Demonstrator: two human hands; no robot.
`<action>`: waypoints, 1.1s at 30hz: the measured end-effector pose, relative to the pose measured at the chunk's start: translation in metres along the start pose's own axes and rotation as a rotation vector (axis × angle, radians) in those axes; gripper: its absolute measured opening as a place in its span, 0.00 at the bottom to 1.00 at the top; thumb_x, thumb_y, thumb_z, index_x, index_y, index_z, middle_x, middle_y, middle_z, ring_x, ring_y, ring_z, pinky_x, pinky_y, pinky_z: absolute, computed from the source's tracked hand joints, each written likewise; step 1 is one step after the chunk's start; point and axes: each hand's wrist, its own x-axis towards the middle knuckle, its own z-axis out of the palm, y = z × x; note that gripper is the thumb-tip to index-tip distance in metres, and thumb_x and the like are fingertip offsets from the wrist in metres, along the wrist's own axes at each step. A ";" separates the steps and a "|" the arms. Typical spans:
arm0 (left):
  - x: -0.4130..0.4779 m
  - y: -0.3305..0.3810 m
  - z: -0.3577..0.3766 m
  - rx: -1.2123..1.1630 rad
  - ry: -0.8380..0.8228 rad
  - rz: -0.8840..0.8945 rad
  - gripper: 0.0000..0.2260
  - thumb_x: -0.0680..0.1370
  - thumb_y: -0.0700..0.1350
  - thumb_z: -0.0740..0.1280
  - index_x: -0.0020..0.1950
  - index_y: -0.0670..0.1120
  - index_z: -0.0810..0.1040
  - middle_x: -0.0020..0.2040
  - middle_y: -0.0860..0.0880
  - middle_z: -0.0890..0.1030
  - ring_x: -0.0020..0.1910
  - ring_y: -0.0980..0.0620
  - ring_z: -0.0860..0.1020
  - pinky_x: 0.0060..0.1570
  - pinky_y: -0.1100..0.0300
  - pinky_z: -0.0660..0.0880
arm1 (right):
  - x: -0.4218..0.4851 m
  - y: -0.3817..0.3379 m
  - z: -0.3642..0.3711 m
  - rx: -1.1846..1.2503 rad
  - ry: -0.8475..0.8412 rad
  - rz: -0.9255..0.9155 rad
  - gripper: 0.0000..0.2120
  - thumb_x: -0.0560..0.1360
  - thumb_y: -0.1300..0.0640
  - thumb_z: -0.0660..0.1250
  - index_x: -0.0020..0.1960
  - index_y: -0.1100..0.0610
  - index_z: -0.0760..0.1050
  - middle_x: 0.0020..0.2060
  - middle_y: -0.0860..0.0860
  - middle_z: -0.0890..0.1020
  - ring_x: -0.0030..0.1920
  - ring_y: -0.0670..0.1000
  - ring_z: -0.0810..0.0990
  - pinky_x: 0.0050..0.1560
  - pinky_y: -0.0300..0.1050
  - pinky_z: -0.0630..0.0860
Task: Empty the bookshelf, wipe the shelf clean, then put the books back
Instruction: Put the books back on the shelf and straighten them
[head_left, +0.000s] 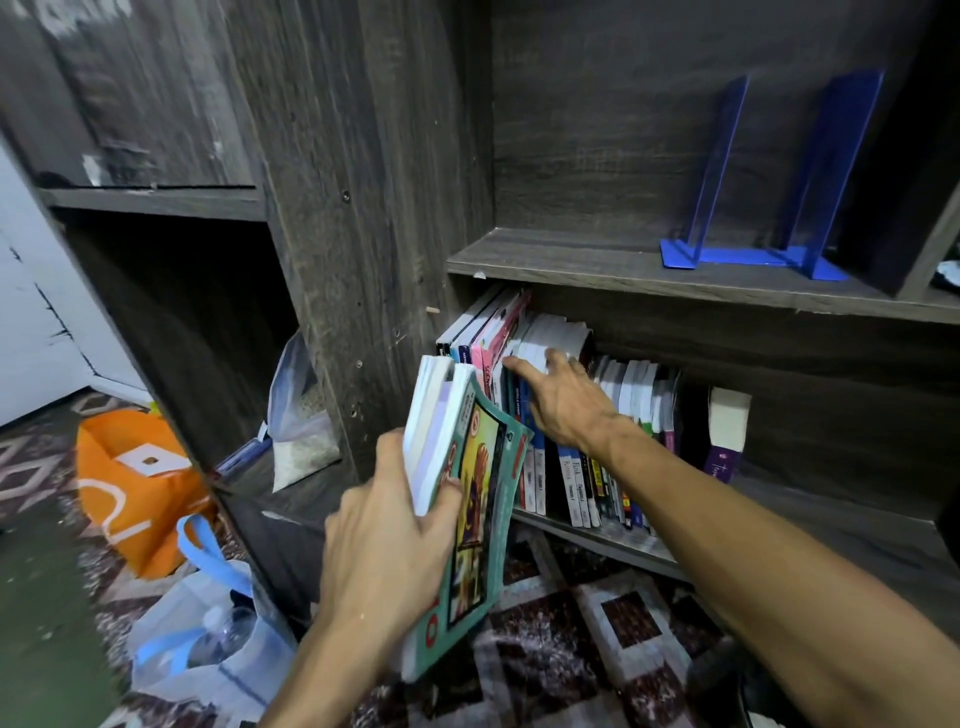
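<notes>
Ok: right hand (563, 405) lies with straight fingers on the tops of the shelved books (571, 488), gripping nothing. The row stands upright on the lower shelf, spines out, leaning left. Left hand (387, 525) clamps a teal-covered stack (478, 467) just left of it. The shelf board (571, 260) overhead limits lift; blue bookends (831, 171) stand on it.

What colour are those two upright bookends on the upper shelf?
The bookends are blue, seen clearly in the head view.
</notes>
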 end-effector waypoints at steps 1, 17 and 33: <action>-0.001 0.002 0.002 -0.005 -0.001 -0.003 0.13 0.78 0.59 0.63 0.57 0.61 0.61 0.44 0.52 0.80 0.43 0.43 0.78 0.45 0.44 0.78 | -0.001 0.003 0.001 0.002 0.014 -0.001 0.31 0.83 0.59 0.59 0.79 0.40 0.51 0.74 0.67 0.59 0.73 0.70 0.63 0.69 0.65 0.70; -0.002 0.021 0.019 0.030 -0.010 0.002 0.15 0.80 0.56 0.60 0.63 0.56 0.60 0.47 0.50 0.80 0.46 0.40 0.79 0.48 0.50 0.74 | -0.024 0.019 -0.004 -0.088 0.186 0.154 0.13 0.84 0.44 0.54 0.66 0.47 0.65 0.59 0.61 0.67 0.59 0.66 0.72 0.36 0.48 0.77; 0.087 0.054 0.097 0.184 -0.073 0.033 0.19 0.81 0.52 0.62 0.67 0.44 0.62 0.52 0.42 0.81 0.51 0.38 0.80 0.43 0.51 0.69 | -0.037 0.018 -0.003 -0.029 0.168 0.196 0.11 0.83 0.48 0.56 0.63 0.47 0.70 0.65 0.61 0.64 0.67 0.71 0.65 0.50 0.64 0.80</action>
